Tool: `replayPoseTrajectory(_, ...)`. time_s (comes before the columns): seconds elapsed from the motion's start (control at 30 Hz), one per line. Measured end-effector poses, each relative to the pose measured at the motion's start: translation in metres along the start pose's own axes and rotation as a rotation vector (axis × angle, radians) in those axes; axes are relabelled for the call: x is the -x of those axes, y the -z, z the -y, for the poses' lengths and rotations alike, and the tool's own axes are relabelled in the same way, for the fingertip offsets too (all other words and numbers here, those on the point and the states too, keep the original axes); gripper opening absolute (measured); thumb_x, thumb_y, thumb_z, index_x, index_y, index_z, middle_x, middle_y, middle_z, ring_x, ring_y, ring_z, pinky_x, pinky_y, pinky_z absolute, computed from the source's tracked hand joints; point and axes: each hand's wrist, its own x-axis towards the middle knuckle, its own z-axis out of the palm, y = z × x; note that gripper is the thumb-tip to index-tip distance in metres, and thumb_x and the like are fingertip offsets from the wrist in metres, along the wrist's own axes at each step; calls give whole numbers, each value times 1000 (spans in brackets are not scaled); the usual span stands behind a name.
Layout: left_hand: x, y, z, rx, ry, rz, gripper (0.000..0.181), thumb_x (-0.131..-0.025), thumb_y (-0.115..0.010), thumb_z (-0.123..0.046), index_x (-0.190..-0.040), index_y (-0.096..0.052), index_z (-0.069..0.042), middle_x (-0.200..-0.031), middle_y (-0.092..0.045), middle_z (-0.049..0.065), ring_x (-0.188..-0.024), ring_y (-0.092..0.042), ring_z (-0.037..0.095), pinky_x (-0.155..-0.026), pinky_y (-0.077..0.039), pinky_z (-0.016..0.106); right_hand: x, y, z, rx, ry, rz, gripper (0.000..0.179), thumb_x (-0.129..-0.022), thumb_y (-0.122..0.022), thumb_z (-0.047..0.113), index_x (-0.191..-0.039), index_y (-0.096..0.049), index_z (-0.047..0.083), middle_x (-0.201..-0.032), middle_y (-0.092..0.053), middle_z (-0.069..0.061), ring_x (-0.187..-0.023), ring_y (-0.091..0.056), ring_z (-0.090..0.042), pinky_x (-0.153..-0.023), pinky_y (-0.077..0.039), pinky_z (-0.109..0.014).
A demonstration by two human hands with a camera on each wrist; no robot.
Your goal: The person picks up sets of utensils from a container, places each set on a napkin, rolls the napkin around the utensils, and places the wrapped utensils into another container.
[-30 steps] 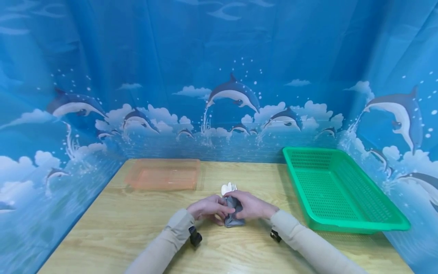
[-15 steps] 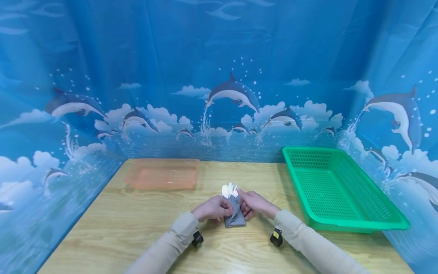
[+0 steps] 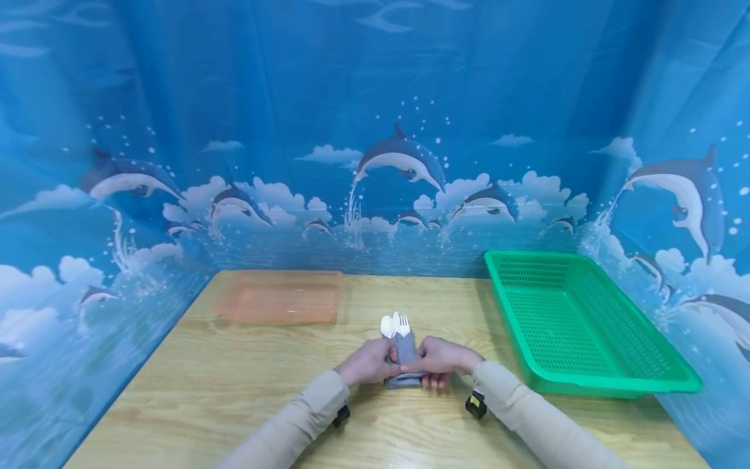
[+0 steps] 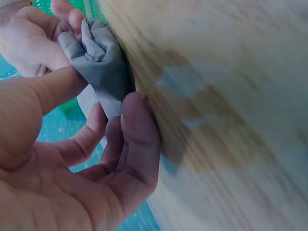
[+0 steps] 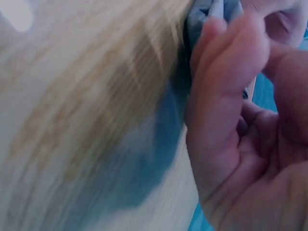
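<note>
A grey cloth napkin [image 3: 405, 350] is wrapped round white cutlery at the middle of the table. A spoon [image 3: 387, 326], a fork [image 3: 403, 324] and a slim utensil between them, like a knife, stick out of its far end. My left hand [image 3: 368, 362] grips the bundle from the left, thumb laid across the top. From the right, my right hand [image 3: 446, 357] holds it, thumb on top and fingers curled along the side. The left wrist view shows the bunched napkin end [image 4: 108, 72] between thumb and fingers. Fingers mostly cover the cloth in the right wrist view.
A translucent orange tray [image 3: 281, 299] lies at the back left of the wooden table [image 3: 176, 397]. At the right stands a large green plastic basket [image 3: 562, 332]. A blue dolphin-print curtain [image 3: 293, 117] surrounds the table's back and sides.
Both hands have slid toward the near end of the bundle, and both thumbs now lie across it. More of the cutlery and the upper napkin shows than a second ago.
</note>
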Motion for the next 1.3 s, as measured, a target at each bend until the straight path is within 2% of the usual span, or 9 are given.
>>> replayPoseTrajectory(0.1,1,3,0,-47,-45,3,22,-83,-78,-21,-83,-60,-8,-76,-55,-2,-65,-47,7,-54,-39,19,0,1,1,-38,-21,41,27,-89,-72,26,-80,-63,3,-56,-62,-3,-42,-52,-7,-38,-43,-16)
replayPoseTrajectory(0.2,2,6,1,-115,-81,14,27,-82,-79,-26,-93,-63,-6,-90,-56,2,-75,-48,8,-62,-42,20,-1,1,2,-31,-28,45,24,-88,-74,22,-79,-63,2,-56,-61,-2,-42,-52,-7,-39,-43,-16)
replayPoseTrajectory(0.27,2,7,1,-158,-84,23,35,-82,-79,-31,-102,-65,-6,-100,-55,4,-83,-48,9,-69,-46,20,0,0,2,-1,-34,31,25,-87,-75,23,-76,-64,3,-55,-61,-2,-42,-52,-7,-39,-43,-16)
replayPoseTrajectory(0.4,1,7,2,-177,-58,48,45,-83,-78,-38,-115,-65,-9,-110,-54,5,-92,-51,10,-79,-49,23,0,1,1,20,-51,14,25,-86,-75,22,-73,-65,3,-54,-61,-1,-42,-53,-6,-38,-43,-16)
replayPoseTrajectory(0.53,2,6,3,-195,-79,58,49,-82,-79,-38,-120,-63,-11,-112,-53,5,-95,-50,12,-80,-48,25,1,3,1,-35,-51,21,22,-87,-74,13,-71,-63,2,-52,-59,-2,-41,-50,-6,-39,-43,-16)
replayPoseTrajectory(0.67,2,5,4,-217,-120,56,55,-82,-78,-40,-125,-60,-11,-115,-51,6,-96,-49,12,-78,-47,23,2,5,2,-43,-46,27,21,-87,-73,8,-70,-63,1,-51,-57,-2,-41,-49,-6,-39,-42,-15)
replayPoseTrajectory(1.1,4,1,3,-203,-186,48,59,-85,-74,-42,-132,-57,-11,-129,-48,10,-105,-54,16,-87,-51,26,-2,14,-9,-46,-38,109,13,-86,-73,9,-77,-66,4,-53,-57,1,-43,-45,-4,-40,-36,-14)
replayPoseTrajectory(1.2,3,0,3,-171,-164,36,57,-84,-76,-40,-130,-58,-11,-127,-47,10,-102,-56,16,-86,-52,27,-3,15,-9,-40,-43,112,12,-86,-73,8,-78,-66,3,-53,-57,0,-43,-45,-4,-40,-35,-15)
replayPoseTrajectory(1.3,3,-1,2,-83,-83,8,63,-78,-82,-37,-127,-55,-7,-121,-47,13,-96,-57,19,-85,-54,33,-3,15,-8,-36,-55,104,13,-86,-73,8,-77,-65,3,-53,-57,0,-43,-45,-5,-40,-35,-15)
